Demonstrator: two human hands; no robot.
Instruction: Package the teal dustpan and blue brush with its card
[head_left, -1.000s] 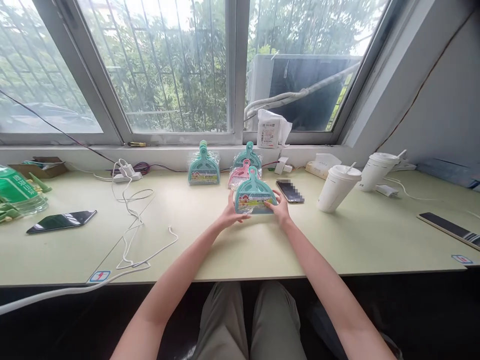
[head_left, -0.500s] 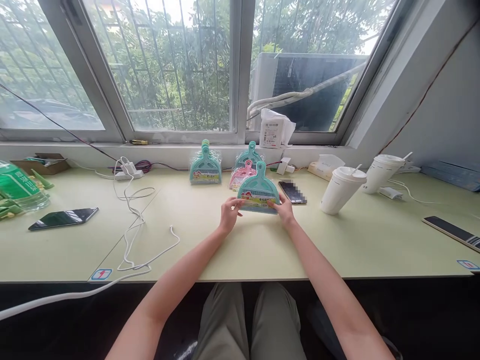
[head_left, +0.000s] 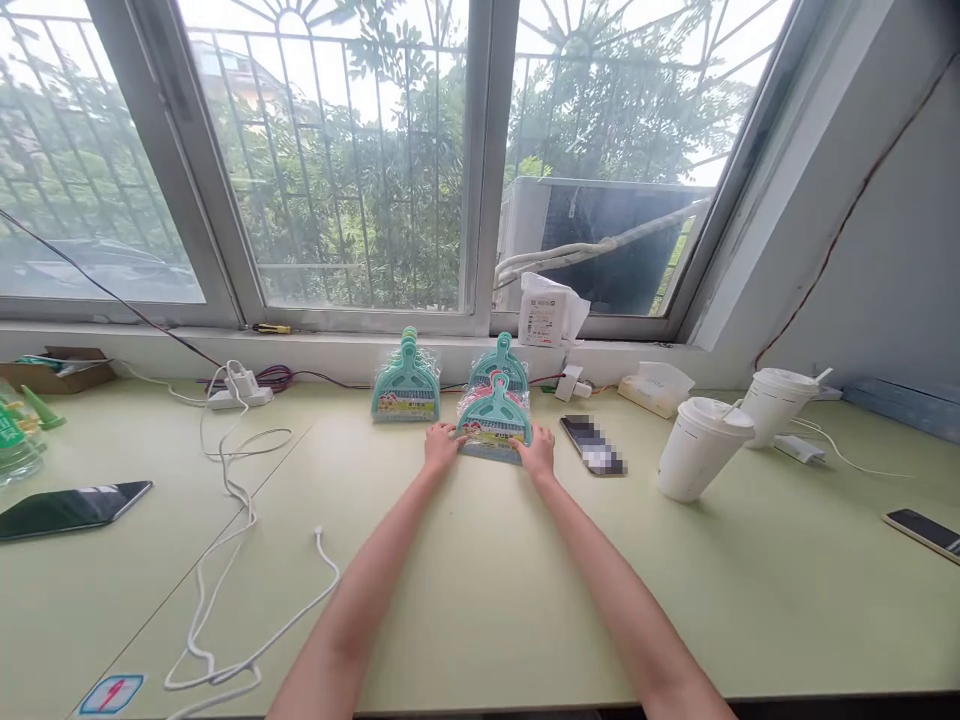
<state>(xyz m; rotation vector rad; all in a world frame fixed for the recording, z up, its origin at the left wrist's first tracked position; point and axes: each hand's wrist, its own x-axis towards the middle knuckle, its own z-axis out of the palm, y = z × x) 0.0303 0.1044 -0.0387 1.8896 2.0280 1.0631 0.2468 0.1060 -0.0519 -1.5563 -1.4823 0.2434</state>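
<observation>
Between my two hands stands a teal dustpan set (head_left: 493,418) in clear wrap with a printed label, upright on the table. My left hand (head_left: 442,447) grips its left edge, and my right hand (head_left: 537,452) grips its right edge. Directly behind it, a pink dustpan is mostly hidden, with only bits of its edge showing. Further back another teal dustpan (head_left: 504,357) leans near the sill. To the left, a row of several wrapped teal dustpans (head_left: 407,385) stands close together.
Right of my hands lies a phone (head_left: 592,445), with two white lidded cups (head_left: 703,452) beyond it. A white cable (head_left: 225,540) winds across the left of the pale green table (head_left: 480,600). A dark tablet-like device (head_left: 71,508) lies far left. A power strip (head_left: 240,388) sits by the wall.
Both hands have carried the teal dustpan set away from me and down onto the table, in front of the pink one, which it now mostly covers. The camera view has tilted up.
</observation>
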